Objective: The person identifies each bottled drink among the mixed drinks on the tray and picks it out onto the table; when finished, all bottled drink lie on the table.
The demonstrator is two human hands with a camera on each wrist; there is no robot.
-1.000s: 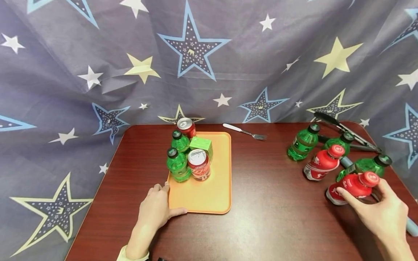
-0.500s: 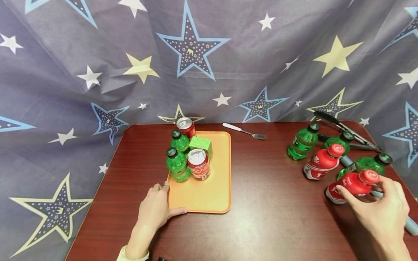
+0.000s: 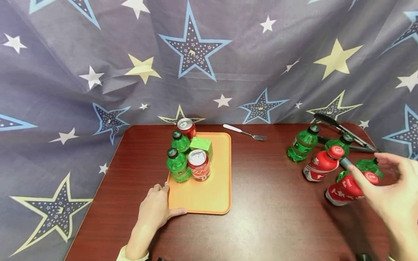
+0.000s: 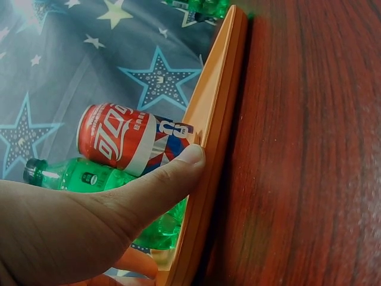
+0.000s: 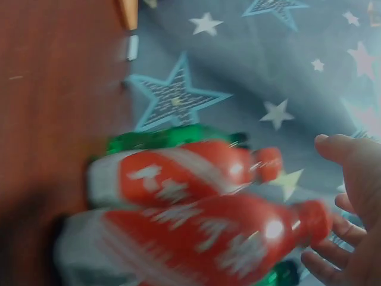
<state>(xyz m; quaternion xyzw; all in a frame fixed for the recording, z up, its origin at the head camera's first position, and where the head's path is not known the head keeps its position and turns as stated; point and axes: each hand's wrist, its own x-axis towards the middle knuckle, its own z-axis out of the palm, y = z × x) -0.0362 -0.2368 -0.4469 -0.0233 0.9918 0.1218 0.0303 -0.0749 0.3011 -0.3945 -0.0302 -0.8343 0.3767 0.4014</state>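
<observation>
In the head view my left hand [image 3: 155,207] grips the near left corner of an orange tray [image 3: 199,199]; its thumb lies along the rim in the left wrist view. On the tray stand a cola can [image 3: 199,168], two green soda bottles [image 3: 178,168] and a green box [image 3: 201,145]. My right hand [image 3: 393,192] is spread beside a standing red bottle [image 3: 343,191], fingers extended and holding nothing. Another red bottle [image 3: 319,166] stands just behind. The right wrist view shows a gap between the thumb and the red bottles [image 5: 232,238].
A red can [image 3: 186,127] stands at the tray's far left corner. A white-handled fork [image 3: 245,132] lies near the curtain. Green bottles [image 3: 303,144] stand around the red ones. Black tongs [image 3: 352,134] and a grey-blue handle [image 3: 345,163] lie behind them at right.
My right hand has let go of the nearer red bottle and moved off it to the right. That bottle stays standing in place. My left hand has not moved.
</observation>
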